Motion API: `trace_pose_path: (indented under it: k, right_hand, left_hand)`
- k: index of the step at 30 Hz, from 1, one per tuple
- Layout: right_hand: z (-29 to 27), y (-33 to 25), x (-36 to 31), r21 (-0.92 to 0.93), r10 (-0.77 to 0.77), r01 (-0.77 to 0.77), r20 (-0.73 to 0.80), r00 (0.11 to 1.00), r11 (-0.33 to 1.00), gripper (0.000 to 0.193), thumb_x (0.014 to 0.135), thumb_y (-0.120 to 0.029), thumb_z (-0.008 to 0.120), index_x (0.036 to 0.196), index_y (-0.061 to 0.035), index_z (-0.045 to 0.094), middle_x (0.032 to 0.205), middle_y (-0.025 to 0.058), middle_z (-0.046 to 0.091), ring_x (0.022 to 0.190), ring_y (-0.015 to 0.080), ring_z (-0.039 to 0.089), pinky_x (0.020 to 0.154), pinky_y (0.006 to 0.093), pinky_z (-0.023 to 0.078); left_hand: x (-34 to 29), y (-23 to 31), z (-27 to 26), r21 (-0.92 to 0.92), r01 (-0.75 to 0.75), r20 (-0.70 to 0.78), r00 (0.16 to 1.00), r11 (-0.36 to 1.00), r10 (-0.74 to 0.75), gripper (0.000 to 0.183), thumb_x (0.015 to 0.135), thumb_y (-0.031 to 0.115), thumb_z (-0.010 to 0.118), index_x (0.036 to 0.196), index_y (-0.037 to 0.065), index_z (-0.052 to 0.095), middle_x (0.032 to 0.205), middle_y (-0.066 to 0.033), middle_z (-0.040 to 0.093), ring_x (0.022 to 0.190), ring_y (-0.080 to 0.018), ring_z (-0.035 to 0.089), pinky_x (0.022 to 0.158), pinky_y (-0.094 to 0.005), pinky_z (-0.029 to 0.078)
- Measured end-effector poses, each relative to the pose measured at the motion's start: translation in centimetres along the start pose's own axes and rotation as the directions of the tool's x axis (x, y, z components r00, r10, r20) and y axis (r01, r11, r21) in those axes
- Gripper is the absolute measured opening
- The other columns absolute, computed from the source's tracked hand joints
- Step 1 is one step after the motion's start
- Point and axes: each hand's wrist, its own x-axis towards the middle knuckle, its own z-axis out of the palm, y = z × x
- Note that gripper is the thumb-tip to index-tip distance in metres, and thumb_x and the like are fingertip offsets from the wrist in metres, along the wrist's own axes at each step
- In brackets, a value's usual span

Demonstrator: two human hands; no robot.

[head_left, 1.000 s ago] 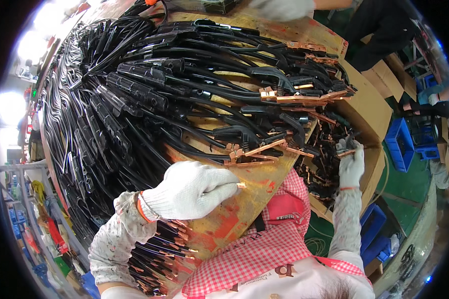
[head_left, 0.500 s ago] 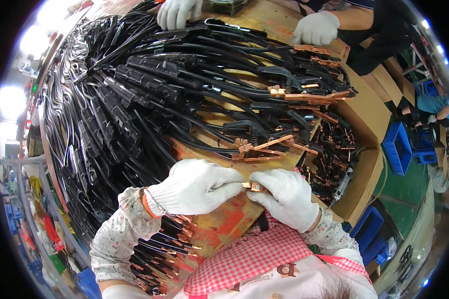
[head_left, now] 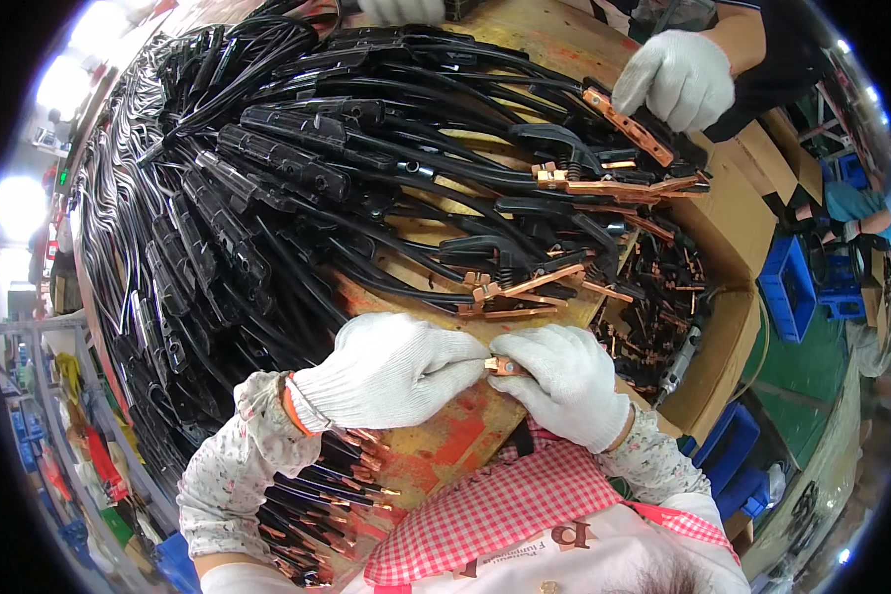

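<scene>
Just above the near edge of the wooden table, my two white-gloved hands meet fingertip to fingertip. A small copper-coloured fitting [head_left: 502, 366] shows between them, pinched by the thumb and fingers of my right hand [head_left: 567, 384]. My left hand [head_left: 391, 371] is closed in a pinch against the fitting's left end; whatever sits between its fingertips is hidden. Black cables with black handles [head_left: 287, 158] fan out past my hands. On several of them are copper-jawed electrode holders [head_left: 525, 287] lying on the table's right side.
A co-worker's gloved hand [head_left: 678, 81] is by a copper jaw [head_left: 629, 124] at the far right; another gloved hand [head_left: 402, 10] shows at the top edge. An open cardboard box [head_left: 728, 337] of copper-and-black parts stands right. Copper-tipped cable ends [head_left: 366, 485] lie near my left forearm.
My hands stay almost in place, the fitting slightly turned between them. The co-worker's right-side hand has shifted right and down, and a copper jaw beside it is now tilted. The far hand has moved up and right.
</scene>
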Motion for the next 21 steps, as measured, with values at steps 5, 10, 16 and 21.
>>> trace_pose_path:
  k: [5,10,16,21]
  right_hand:
    - [1.0,0.1,-0.4,0.048,-0.034,0.041,-0.14,0.99,0.998,0.033,0.077,-0.027,0.08,0.105,-0.0117,0.069,0.09,0.0053,0.069,0.076,0.0265,0.066,0.064,0.037,0.049]
    - [0.7,0.0,0.3,-0.01,-0.122,0.121,-0.068,0.99,0.993,0.031,0.076,-0.025,0.078,0.103,-0.0117,0.068,0.09,0.0037,0.069,0.074,0.0236,0.065,0.063,0.0363,0.049]
    - [1.1,0.6,1.5,-0.118,-0.28,0.282,0.03,0.96,0.952,0.031,0.075,-0.024,0.076,0.103,-0.0111,0.068,0.091,0.0013,0.069,0.076,0.0194,0.063,0.063,0.0343,0.048]
    - [1.9,1.3,1.4,-0.12,-0.284,0.276,-0.053,0.957,0.954,0.032,0.077,-0.026,0.075,0.104,-0.0113,0.068,0.092,0.0006,0.068,0.077,0.0194,0.062,0.066,0.0344,0.048]
  left_hand:
    - [-0.1,0.2,0.0,0.06,0.001,0.015,1.0,0.998,-0.002,0.02,0.093,0.027,0.066,0.103,0.012,0.076,0.069,-0.0118,0.067,0.062,-0.0298,0.067,0.057,-0.0383,0.051]
    - [0.2,0.3,-0.7,0.064,0.052,0.152,0.987,0.997,-0.061,0.021,0.094,0.031,0.062,0.098,0.015,0.075,0.07,-0.0118,0.068,0.065,-0.0317,0.068,0.059,-0.041,0.053]
    - [0.4,-0.4,-0.2,0.02,0.134,0.232,0.963,0.991,-0.135,0.025,0.094,0.034,0.057,0.093,0.014,0.073,0.073,-0.014,0.068,0.069,-0.0349,0.069,0.063,-0.0439,0.054]
    - [0.0,-0.3,0.2,0.064,0.154,0.181,0.97,0.986,-0.163,0.021,0.093,0.03,0.063,0.099,0.013,0.073,0.078,-0.0127,0.069,0.071,-0.0335,0.068,0.065,-0.0412,0.053]
